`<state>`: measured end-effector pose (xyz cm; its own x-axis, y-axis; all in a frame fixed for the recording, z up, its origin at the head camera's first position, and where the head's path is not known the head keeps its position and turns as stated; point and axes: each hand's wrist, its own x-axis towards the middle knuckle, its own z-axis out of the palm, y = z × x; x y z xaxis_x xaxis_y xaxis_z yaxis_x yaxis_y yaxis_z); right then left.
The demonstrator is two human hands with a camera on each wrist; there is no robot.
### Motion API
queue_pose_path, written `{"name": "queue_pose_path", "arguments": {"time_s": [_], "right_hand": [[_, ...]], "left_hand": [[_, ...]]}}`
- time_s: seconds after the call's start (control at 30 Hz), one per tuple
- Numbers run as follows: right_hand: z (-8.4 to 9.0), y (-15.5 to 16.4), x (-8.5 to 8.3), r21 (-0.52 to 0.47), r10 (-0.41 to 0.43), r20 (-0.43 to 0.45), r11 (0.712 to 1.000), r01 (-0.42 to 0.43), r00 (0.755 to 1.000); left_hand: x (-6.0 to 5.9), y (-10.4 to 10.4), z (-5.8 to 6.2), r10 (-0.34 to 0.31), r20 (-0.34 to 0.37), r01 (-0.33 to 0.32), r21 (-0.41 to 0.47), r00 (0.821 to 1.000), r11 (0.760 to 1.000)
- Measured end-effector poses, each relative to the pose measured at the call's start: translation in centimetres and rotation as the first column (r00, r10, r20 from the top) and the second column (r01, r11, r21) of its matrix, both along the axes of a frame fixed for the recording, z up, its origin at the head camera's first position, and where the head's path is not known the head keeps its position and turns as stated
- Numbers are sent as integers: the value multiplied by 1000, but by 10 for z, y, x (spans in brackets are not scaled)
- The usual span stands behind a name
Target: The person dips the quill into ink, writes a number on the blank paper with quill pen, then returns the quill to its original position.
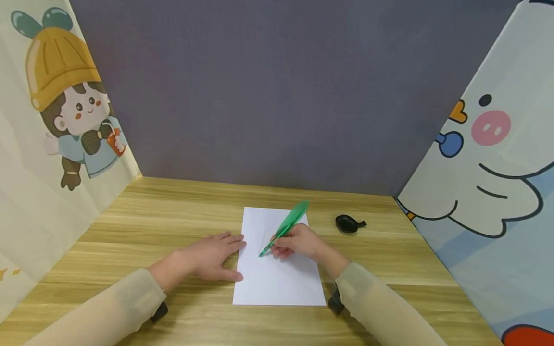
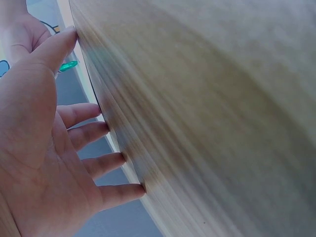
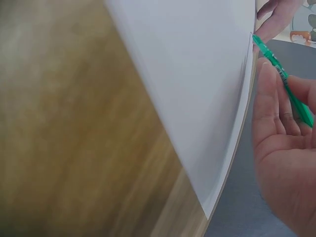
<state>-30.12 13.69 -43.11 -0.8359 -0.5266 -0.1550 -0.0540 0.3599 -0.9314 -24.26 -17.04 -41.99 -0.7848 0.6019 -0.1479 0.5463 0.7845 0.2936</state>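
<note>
1. a plain white rectangular sheet of paper (image 1: pixel 279 274) is lying flat on the light wooden surface (image 1: pixel 173 211), near its front middle, with a short edge facing the person.
2. the right hand (image 1: pixel 300 242) is curling its grip around a translucent green plastic pen (image 1: pixel 285 227), with the tip touching the paper's upper half and the barrel leaning up and away.
3. the pen is showing a feather-like broad top end and small dark printing on its barrel in the right wrist view.
4. the left hand (image 1: pixel 212 257) is resting palm down with its grip open and fingers straight, fingertips touching the paper's left edge.
5. a small black rounded object (image 1: pixel 348 223) is sitting on the surface, apart from the paper on its right.
</note>
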Motion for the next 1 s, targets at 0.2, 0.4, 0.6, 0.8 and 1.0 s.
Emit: {"name": "queue_pose_path", "arguments": {"time_s": [0.2,0.4,0.6,0.8,1.0], "right_hand": [[-1,0,3,-3,9,8,1000,-9,1000],[0,0,6,-5,11,16,1000,-11,1000],[2,0,10,-3,15,13,1000,-15,1000],[4,2,13,0,21,28,1000,-21,999],[4,4,16,6,31,35,1000,-31,999]], "left_hand": [[0,0,-1,2,-1,-2,3,1000,1000],[-1,-1,-2,-1,-5,1,2,1000,1000],[-1,0,-1,1,-6,-1,10,1000,1000],[0,0,-1,-1,-8,1,13,1000,1000],[0,0,-1,-5,-8,5,13,1000,1000]]}}
